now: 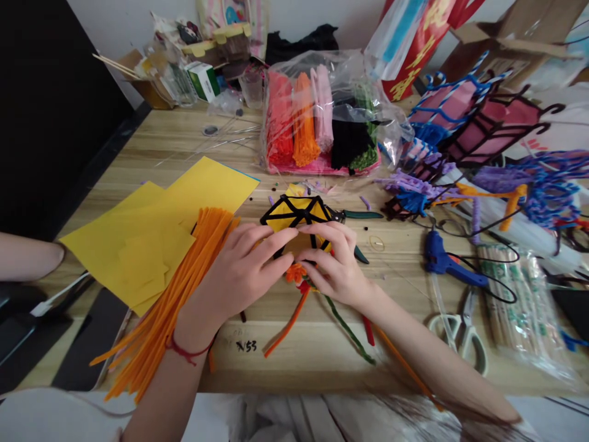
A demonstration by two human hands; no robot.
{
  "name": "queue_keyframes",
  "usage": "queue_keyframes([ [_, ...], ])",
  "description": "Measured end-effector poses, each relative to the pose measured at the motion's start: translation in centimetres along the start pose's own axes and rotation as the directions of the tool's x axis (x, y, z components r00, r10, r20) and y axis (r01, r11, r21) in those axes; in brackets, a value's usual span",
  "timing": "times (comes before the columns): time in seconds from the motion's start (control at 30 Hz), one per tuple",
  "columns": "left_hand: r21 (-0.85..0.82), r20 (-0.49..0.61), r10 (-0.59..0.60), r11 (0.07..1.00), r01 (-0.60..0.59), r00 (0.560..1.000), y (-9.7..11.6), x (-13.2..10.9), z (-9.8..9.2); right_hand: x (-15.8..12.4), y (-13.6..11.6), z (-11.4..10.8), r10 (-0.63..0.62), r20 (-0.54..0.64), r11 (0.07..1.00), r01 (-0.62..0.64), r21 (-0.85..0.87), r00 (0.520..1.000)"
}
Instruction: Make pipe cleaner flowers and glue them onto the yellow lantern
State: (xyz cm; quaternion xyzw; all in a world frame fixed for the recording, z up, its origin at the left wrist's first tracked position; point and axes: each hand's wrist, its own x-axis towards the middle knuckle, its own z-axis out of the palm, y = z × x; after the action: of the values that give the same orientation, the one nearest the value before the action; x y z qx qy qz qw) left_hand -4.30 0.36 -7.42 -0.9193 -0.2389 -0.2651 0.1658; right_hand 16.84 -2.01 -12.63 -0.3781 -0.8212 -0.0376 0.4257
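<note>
gripping the yellow-and-black lantern piece (pixel 297 212) w/ both hands, mid-table, right in front of the person. l hand (pixel 248 261) has fingers bent over its near l side; r hand (pixel 335 255) pinches the near r side, thumb next to an orange flower (pixel 295 272). exact fingertip contact partly hidden. below the hands, on the table (pixel 248 374): an orange stem (pixel 286 325) & a green stem (pixel 348 331), angled apart, plus a red strip (pixel 369 331) by the r forearm. pliers (pixel 363 215) w/ dk green handles just beside the lantern piece, r side.

l of the l hand: bundle of orange pipe cleaners (pixel 184 294), partly over yellow sheets (pixel 214 184). far r: blue glue gun (pixel 444 258), scissors (pixel 469 337), pkt of sticks (pixel 515 301). behind: clear bag (pixel 391 126) w/ coloured bundles. bare arm (pixel 27 256) at l edge, prob. another person's.
</note>
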Motion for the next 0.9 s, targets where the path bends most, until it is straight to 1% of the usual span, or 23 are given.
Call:
queue_keyframes([
  [0.1, -0.003, -0.013, 0.028, 1.0, -0.028, 1.0, -0.2, -0.4, 0.0, 0.2, -0.1, -0.1, -0.015, 0.002, 1.0, 0.015, 0.005, 1.0],
  [0.27, -0.067, 0.006, 0.004, 0.998, -0.004, 1.0, -0.1, -1.0, 0.2, 0.4, -0.3, -0.1, -0.042, 0.017, 0.999, 0.042, -0.018, 0.999],
  [0.4, -0.129, -0.042, 0.043, 0.99, -0.048, 0.998, 0.1, -0.7, 0.3, 0.7, -0.3, -0.2, -0.111, 0.05, 0.99, 0.115, -0.078, 0.993],
  [0.53, -0.174, -0.062, 0.031, 0.984, -0.041, 0.998, 0.0, -0.2, 0.3, 1.3, -0.3, -0.5, -0.163, 0.094, 0.978, 0.174, -0.114, 0.982],
  [0.73, -0.109, -0.046, 0.084, 0.99, -0.089, 0.995, -0.1, 0.2, 0.0, 1.8, 0.0, -1.0, -0.195, 0.136, 0.972, 0.21, -0.109, 0.971],
  [0.9, -0.155, 0.047, 0.048, 0.987, -0.041, 0.998, 0.0, 0.1, -0.1, 1.9, 0.3, -1.3, -0.215, 0.188, 0.966, 0.237, -0.099, 0.958],
])
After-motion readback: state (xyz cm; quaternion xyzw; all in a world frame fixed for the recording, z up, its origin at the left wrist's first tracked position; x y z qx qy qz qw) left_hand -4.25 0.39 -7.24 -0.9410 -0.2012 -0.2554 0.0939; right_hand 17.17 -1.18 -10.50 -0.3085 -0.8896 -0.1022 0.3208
